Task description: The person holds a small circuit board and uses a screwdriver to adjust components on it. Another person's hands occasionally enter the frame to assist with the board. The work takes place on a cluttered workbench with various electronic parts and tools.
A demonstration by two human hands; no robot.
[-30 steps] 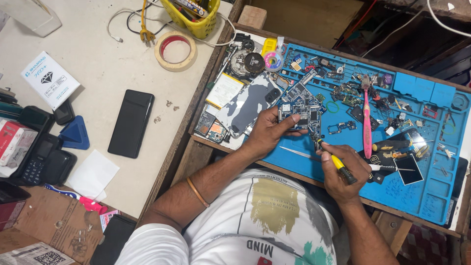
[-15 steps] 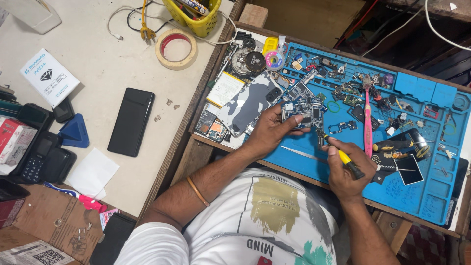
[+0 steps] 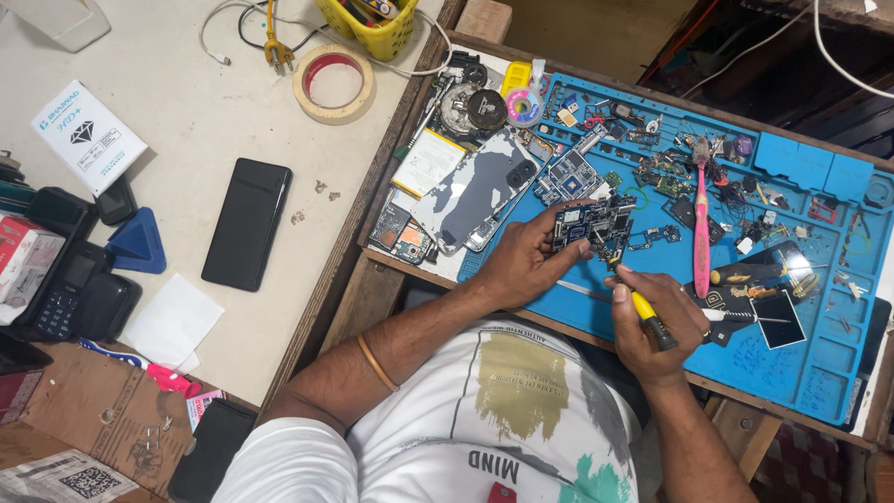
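We see the left hand (image 3: 526,265) pinching a dark, flat circuit board (image 3: 589,224) over the blue ribbed silicone mat (image 3: 792,373). Beside the board, the right hand (image 3: 656,326) is clenched around a yellow-handled screwdriver (image 3: 647,317), its tip touching the board's lower edge.

Blue mat (image 3: 801,373); yellow-black screwdriver (image 3: 649,317); pink toothbrush (image 3: 701,233).
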